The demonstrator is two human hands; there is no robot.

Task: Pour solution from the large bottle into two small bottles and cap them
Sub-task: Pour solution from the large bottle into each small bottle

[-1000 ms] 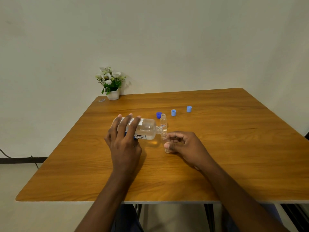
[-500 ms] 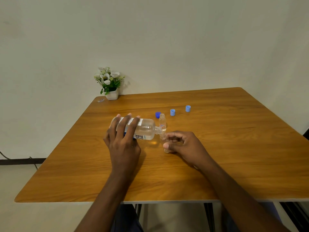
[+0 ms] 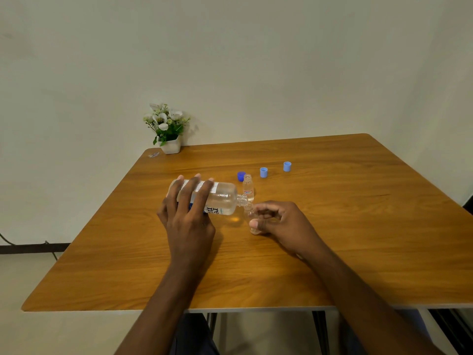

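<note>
Head view: I've got both hands near the middle of the surface (image 3: 332, 239).

- Left hand (image 3: 186, 221) grips the large bottle (image 3: 222, 198). Fingers are laid over the top of its labelled body; the thumb is hidden underneath.
- The large bottle lies nearly level, base to the left and neck to the right, cap off. Its body is clear, with dark print on the near side.
- Right hand (image 3: 284, 221) pinches the small bottle (image 3: 252, 221) between the thumb and curled fingers. This bottle sits just right of the large bottle's neck, and its base looks to be down on the wood.
- The large bottle's mouth meets the small bottle's open top. I can't tell the fill level; the fingers cover most of the glass.
- The second small bottle (image 3: 247, 188) stands upright just beyond the large bottle's neck. It is uncapped, has a coloured label band, and neither hand touches it.
- The dark blue cap (image 3: 241, 176) sits just far-left of that bottle.
- Two light blue caps lie to the right of it, apart from each other: the nearer cap (image 3: 264, 172) and the farther cap (image 3: 287, 166).
- In the far left corner there's a flower pot (image 3: 170, 147) with white blooms, and a small tag (image 3: 153, 155) lies flat just left of it.
</note>
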